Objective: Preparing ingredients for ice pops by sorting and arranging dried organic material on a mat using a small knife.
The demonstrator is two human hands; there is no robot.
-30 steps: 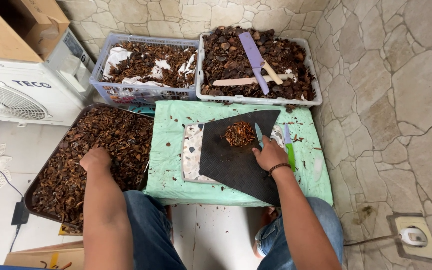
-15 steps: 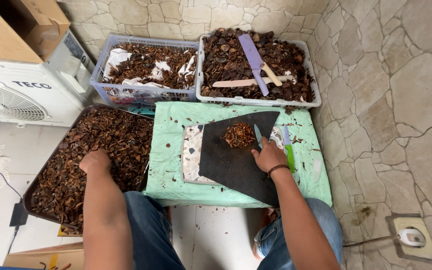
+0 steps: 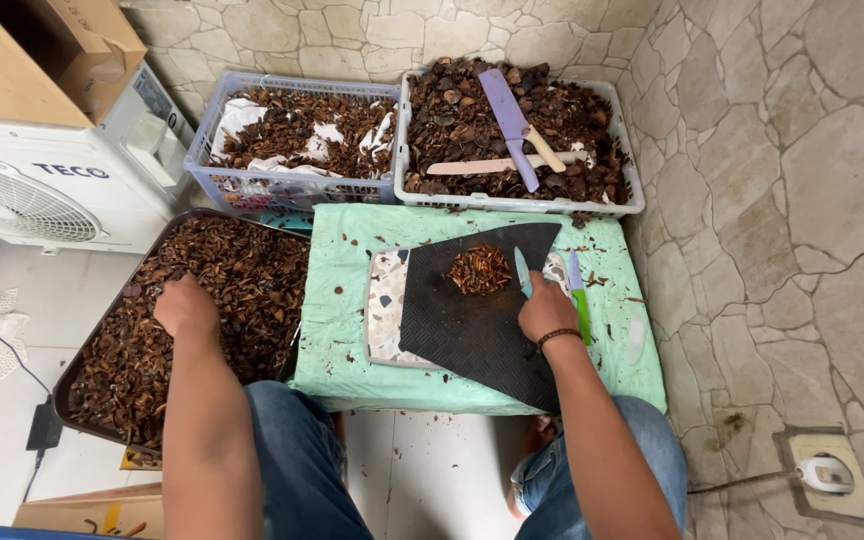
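A sorting-and-cutting step appears to be in hand. The left hand (image 3: 187,308) is laid on the heap of dried brown pieces (image 3: 222,290) in the dark tray (image 3: 70,392) at the left; its fingers are curled down into the heap, but whether a piece is pinched cannot be told. The right hand (image 3: 544,310) is closed around a small knife (image 3: 522,272) with a pale blue blade, held over the black mat (image 3: 472,335), just beside a small pile of cut pieces (image 3: 479,268). A green-handled knife (image 3: 580,300) lies next to that hand on the green-covered tabletop (image 3: 337,330). As a judgement, a fresh piece must be carried from tray to mat and steadied under the blade. The knife's handle is hidden in the palm, and the tray's near corner is covered by the left arm.
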